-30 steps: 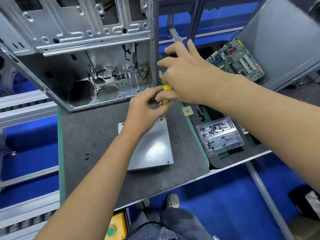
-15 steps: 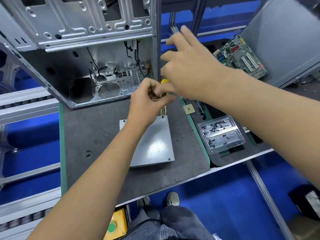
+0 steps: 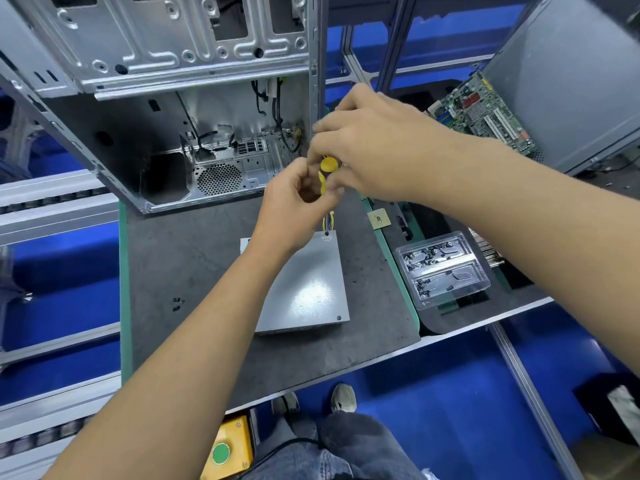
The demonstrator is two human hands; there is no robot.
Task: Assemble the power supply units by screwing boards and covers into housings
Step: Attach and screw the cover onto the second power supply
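Both our hands meet over the PSU (image 3: 304, 289), which lies just under the left wrist. Left hand (image 3: 294, 206) and right hand (image 3: 367, 154) both pinch the yellow screwdriver (image 3: 327, 173). The open case (image 3: 194, 133) stands beyond; a screw tray (image 3: 443, 268) sits below the right forearm.

No text can be read — the small label inside the computer case (image 3: 225, 127) is too blurred.
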